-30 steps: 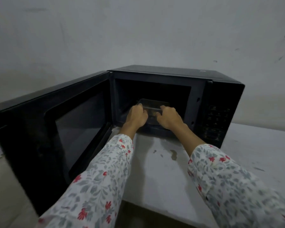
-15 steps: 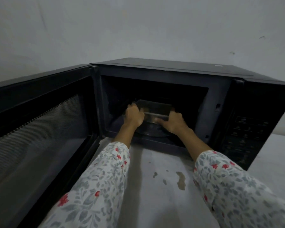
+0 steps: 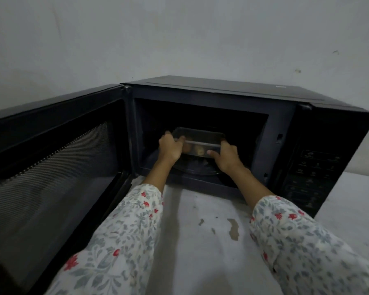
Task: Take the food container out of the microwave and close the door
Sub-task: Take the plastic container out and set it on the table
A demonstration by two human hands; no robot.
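A black microwave [image 3: 232, 96] stands on a white counter with its door [image 3: 51, 167] swung wide open to the left. Inside the cavity a clear rectangular food container [image 3: 200, 138] with pale food in it sits over the glass turntable [image 3: 198, 168]. My left hand [image 3: 170, 149] grips the container's left end. My right hand [image 3: 226, 155] grips its right end, thumb on the front wall. Whether the container is lifted or still resting on the turntable is not clear.
The control panel [image 3: 313, 177] fills the microwave's right front. The stained white counter [image 3: 200, 241] stretches in front of the cavity and to the right. A plain pale wall [image 3: 179, 39] rises behind. The open door blocks the left side.
My view has drawn closer to the microwave. Both hands stay clasped on the container's ends, which now shows more clearly near the front of the cavity.
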